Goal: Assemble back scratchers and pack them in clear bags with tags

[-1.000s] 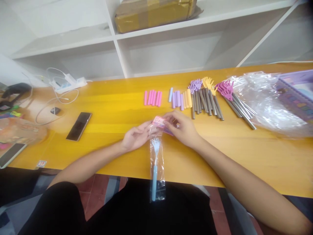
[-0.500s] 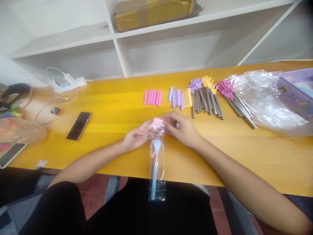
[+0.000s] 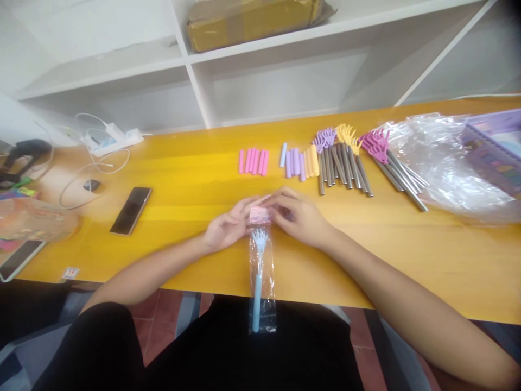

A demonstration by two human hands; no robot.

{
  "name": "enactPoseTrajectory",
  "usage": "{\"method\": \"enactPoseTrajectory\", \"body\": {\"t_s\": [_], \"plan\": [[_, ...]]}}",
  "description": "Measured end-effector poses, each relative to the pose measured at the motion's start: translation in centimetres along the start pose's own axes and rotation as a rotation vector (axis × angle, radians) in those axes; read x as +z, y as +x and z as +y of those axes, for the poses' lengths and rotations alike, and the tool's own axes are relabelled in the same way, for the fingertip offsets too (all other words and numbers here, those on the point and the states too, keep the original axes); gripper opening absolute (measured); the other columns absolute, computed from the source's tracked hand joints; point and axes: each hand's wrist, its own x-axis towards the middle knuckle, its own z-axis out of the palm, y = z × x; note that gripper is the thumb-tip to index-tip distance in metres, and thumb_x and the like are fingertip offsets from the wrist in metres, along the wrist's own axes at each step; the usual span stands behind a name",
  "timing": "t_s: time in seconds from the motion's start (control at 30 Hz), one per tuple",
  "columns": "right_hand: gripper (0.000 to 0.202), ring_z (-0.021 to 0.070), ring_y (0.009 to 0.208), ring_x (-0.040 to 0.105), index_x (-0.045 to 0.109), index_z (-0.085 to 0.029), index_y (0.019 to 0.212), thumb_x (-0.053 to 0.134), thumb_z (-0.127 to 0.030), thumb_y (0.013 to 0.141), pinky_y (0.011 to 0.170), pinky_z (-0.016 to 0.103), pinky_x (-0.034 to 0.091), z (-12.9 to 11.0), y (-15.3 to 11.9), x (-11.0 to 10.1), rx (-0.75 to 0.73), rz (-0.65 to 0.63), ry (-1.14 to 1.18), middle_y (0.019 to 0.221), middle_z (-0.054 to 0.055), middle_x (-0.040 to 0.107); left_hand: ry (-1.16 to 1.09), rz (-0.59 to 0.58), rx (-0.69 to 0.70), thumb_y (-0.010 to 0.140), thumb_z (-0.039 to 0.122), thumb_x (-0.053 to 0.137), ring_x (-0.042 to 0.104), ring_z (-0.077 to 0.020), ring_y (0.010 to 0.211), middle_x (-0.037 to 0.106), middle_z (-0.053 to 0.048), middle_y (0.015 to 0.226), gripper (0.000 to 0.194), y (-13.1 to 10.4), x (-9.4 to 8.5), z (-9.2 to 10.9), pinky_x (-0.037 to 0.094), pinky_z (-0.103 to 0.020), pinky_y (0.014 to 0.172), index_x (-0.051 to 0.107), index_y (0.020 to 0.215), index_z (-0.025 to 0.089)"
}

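A clear plastic bag (image 3: 266, 271) hangs past the table's front edge, with a light blue claw-headed stick (image 3: 257, 298) inside it. At its top is a pink and white card (image 3: 259, 215), lying flat across the bag. My left hand (image 3: 230, 225) holds the card end from the left, fingers curled behind it. From the right, my right hand (image 3: 299, 217) grips the same end with bent fingers. Some fingertips of both hands are hidden behind the card and bag.
Pink tubes (image 3: 253, 162), a blue tube (image 3: 283, 155), purple and yellow tubes lie behind my hands. Claw-headed metal rods (image 3: 345, 165) are at the right, beside clear bags (image 3: 439, 163) and a purple box (image 3: 492, 146). A phone (image 3: 131, 210) and cables lie left.
The card has flattened over the bag's top and moved slightly toward me. The purple part seen under my right fingers no longer shows. My right fingers have shifted slightly left.
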Motion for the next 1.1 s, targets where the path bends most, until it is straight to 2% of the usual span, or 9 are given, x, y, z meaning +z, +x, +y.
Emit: {"method": "enactPoseTrajectory", "body": {"t_s": [0.3, 0.47, 0.57, 0.7, 0.77, 0.83, 0.93, 1.03, 1.1], "plan": [[0.019, 0.0177, 0.083, 0.063, 0.073, -0.022, 0.117, 0.057, -0.025, 0.106, 0.074, 0.034, 0.051, 0.0, 0.1, 0.0, -0.010, -0.029, -0.019, 0.103, 0.007, 0.065, 0.007, 0.020, 0.012, 0.082, 0.031, 0.064, 0.040, -0.0370, 0.160, 0.039, -0.007, 0.178, 0.070, 0.0, 0.1, -0.1, 0.045, -0.053, 0.119, 0.058, 0.151, 0.027], [0.033, 0.0156, 0.073, 0.060, 0.063, -0.022, 0.132, 0.067, -0.034, 0.102, 0.069, 0.034, 0.052, 0.6, 0.2, 0.4, 0.139, 0.102, 0.024, 0.110, 0.007, 0.065, 0.035, 0.005, 0.016, 0.082, 0.031, 0.069, 0.044, -0.0380, 0.158, 0.037, -0.008, 0.179, 0.071, -0.1, 0.3, 0.4, 0.047, -0.055, 0.119, 0.058, 0.152, 0.029], [0.030, 0.0153, 0.071, 0.061, 0.067, -0.022, 0.123, 0.072, -0.039, 0.099, 0.068, 0.034, 0.051, 1.1, 0.3, 0.6, 0.199, 0.126, 0.092, 0.106, 0.006, 0.069, 0.069, -0.005, -0.014, 0.085, 0.028, 0.077, 0.055, -0.0373, 0.151, 0.034, -0.010, 0.180, 0.071, -0.1, 0.3, 0.3, 0.045, -0.054, 0.122, 0.056, 0.153, 0.032], [0.031, 0.0142, 0.065, 0.057, 0.068, -0.022, 0.117, 0.073, -0.046, 0.097, 0.063, 0.032, 0.048, 1.6, 0.4, 1.1, 0.306, 0.157, 0.254, 0.089, 0.002, 0.069, 0.132, 0.020, -0.077, 0.090, 0.026, 0.087, 0.076, -0.0341, 0.125, 0.057, -0.019, 0.164, 0.099, -0.2, -0.2, -0.8, 0.043, -0.059, 0.123, 0.029, 0.169, 0.038], [0.038, 0.0140, 0.065, 0.058, 0.067, -0.022, 0.122, 0.073, -0.049, 0.097, 0.062, 0.031, 0.048, 1.7, 0.3, 1.3, 0.334, 0.141, 0.310, 0.091, 0.002, 0.070, 0.144, 0.031, -0.093, 0.090, 0.028, 0.089, 0.080, -0.0344, 0.117, 0.068, -0.021, 0.150, 0.116, -0.2, -0.5, -1.4, 0.045, -0.062, 0.121, 0.009, 0.174, 0.038], [0.043, 0.0142, 0.070, 0.061, 0.066, -0.022, 0.127, 0.074, -0.050, 0.096, 0.065, 0.032, 0.051, 1.5, 0.3, 1.4, 0.336, 0.128, 0.321, 0.099, 0.004, 0.071, 0.154, 0.040, -0.103, 0.089, 0.030, 0.091, 0.081, -0.0350, 0.114, 0.072, -0.021, 0.143, 0.124, -0.1, -0.8, -1.7, 0.047, -0.063, 0.119, 0.002, 0.174, 0.036], [0.046, 0.0147, 0.073, 0.063, 0.066, -0.022, 0.131, 0.075, -0.050, 0.096, 0.069, 0.033, 0.053, 1.1, 0.4, 1.1, 0.323, 0.041, 0.354, 0.106, 0.005, 0.072, 0.187, 0.025, -0.129, 0.090, 0.033, 0.091, 0.081, -0.0350, 0.114, 0.072, -0.024, 0.143, 0.110, -0.1, -1.1, -1.8, 0.050, -0.061, 0.117, 0.019, 0.173, 0.030], [0.037, 0.0155, 0.077, 0.062, 0.072, -0.023, 0.125, 0.072, -0.050, 0.100, 0.073, 0.033, 0.054, 0.6, 0.3, 0.5, 0.228, -0.045, 0.298, 0.103, 0.005, 0.069, 0.241, 0.000, -0.153, 0.093, 0.038, 0.087, 0.081, -0.0336, 0.115, 0.074, -0.023, 0.139, 0.072, -0.1, -1.0, -1.6, 0.056, -0.055, 0.112, 0.053, 0.153, 0.019], [0.035, 0.0159, 0.081, 0.062, 0.074, -0.024, 0.123, 0.075, -0.050, 0.099, 0.075, 0.034, 0.055, 0.3, 0.2, 0.2, 0.156, -0.082, 0.237, 0.108, 0.006, 0.066, 0.278, -0.010, -0.156, 0.096, 0.043, 0.084, 0.081, -0.0315, 0.113, 0.078, -0.021, 0.132, 0.052, 0.0, -0.9, -1.4, 0.058, -0.050, 0.108, 0.067, 0.137, 0.016]]}}
